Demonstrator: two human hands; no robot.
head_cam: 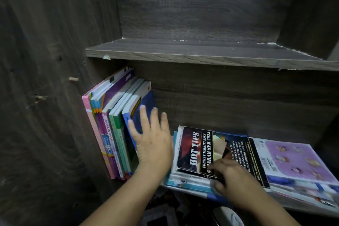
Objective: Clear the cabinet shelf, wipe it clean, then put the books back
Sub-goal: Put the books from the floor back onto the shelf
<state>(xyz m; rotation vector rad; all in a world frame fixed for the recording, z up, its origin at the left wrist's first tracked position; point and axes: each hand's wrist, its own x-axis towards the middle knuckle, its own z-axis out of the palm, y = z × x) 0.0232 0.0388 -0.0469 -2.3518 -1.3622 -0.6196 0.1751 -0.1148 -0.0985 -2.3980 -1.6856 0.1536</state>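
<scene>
- the flat stack (185, 180) of books lies on the lower shelf of the dark wood cabinet (45, 97), and its near edge juts a little past the shelf front.
- on top of the flat stack is the black hot tips book (200, 150). a purple-covered book (297, 159) lies just right of it on the same pile.
- the right hand (233, 181) is at the near edge of the flat stack, fingers curled over the hot tips book's edge and gripping it. whether it also has the books beneath, i cannot tell.
- left of the flat stack, a row of upright books (111, 126) leans against the cabinet's side wall.
- the left hand (152, 139) is spread flat, fingers straight, pressing on the blue book (145, 106) that ends that row. it grasps nothing.
- above the flat stack, the upper shelf (201, 53) is bare.
- judgement: the step is moving a book between the flat stack and the row, one hand bracing while the other lifts.
- to do it well, keep the flat palm firm on the blue cover so the row does not fan out.
- lift only what the curled fingers truly hold, because the glossy covers below could slide off the overhanging edge.
- raise the near edge first, then get the thumb well under before carrying.
</scene>
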